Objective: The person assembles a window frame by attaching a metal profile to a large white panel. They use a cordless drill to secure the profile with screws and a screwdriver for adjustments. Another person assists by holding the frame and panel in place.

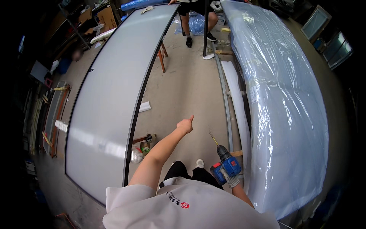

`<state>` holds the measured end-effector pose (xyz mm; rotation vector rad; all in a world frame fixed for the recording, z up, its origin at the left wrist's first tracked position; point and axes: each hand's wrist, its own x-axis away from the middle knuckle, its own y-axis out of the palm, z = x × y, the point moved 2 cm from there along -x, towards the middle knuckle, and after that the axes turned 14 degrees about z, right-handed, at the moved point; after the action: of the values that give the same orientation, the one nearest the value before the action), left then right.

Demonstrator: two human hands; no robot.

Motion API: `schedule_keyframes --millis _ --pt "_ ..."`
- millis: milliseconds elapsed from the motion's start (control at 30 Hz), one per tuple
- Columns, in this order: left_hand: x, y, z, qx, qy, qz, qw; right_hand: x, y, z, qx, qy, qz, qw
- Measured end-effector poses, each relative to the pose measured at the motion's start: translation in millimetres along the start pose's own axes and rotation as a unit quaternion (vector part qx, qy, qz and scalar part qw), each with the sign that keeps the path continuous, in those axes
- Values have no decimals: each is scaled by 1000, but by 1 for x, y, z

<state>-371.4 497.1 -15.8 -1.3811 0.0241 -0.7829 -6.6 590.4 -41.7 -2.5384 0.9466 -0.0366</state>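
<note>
Your gloved right hand (pixel 230 178) grips the blue drill (pixel 227 163), bit (pixel 213 139) angled forward-left, while your left hand (pixel 185 125), curled with one digit extended, is nearer the framed panel (pixel 108 93), which stretches lengthwise ahead on your left.

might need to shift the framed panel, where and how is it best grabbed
Take the panel by the dark rim along its right side, probably coming from the floor on that side: the rim is exposed there, while the face is broad and flat, offering no hold. The left hand looks free; the right hand holds the drill.
</note>
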Motion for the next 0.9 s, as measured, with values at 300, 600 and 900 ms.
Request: schedule_keyframes --millis 300,600,900 --pt "-118 -19 19 -11 11 -33 999 -100 2 -23 -85 146 31 985" --pt "-254 -55 -10 -45 49 -139 988 -215 34 -43 -45 133 104 985" --pt "-224 -16 -106 -38 221 -212 951 -268 45 7 34 113 83 990"
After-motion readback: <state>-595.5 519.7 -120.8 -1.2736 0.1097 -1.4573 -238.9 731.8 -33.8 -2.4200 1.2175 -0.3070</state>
